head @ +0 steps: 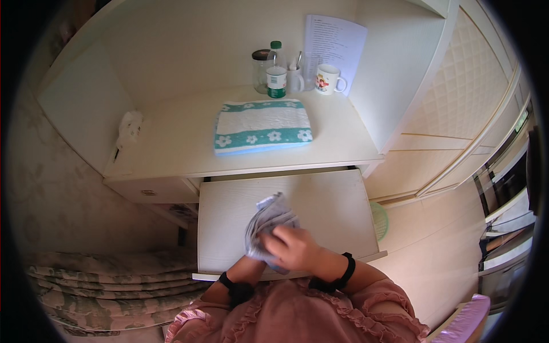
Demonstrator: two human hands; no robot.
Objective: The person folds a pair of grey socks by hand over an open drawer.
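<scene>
A grey folded cloth (270, 225) is held up over the pulled-out desk tray (334, 210), its loose layers fanning upward. My right hand (297, 249) has its fingers curled around the cloth's lower right side, and it is slightly blurred. From the other side my left hand (256, 262) reaches in under the cloth; only the wrist end shows, and its fingers are hidden. Both wrists wear black straps. On the desktop (180, 150) beyond lies a folded towel (262, 124), white and green with flowers, with a light blue layer beneath.
Along the desk's back stand a green-capped plastic bottle (276, 73), a dark-lidded jar (259, 70), a white mug (328, 80) and a leaning printed sheet (336, 45). A white plastic packet (129, 128) lies left. A green basket (379, 221) sits on the floor, right of the tray.
</scene>
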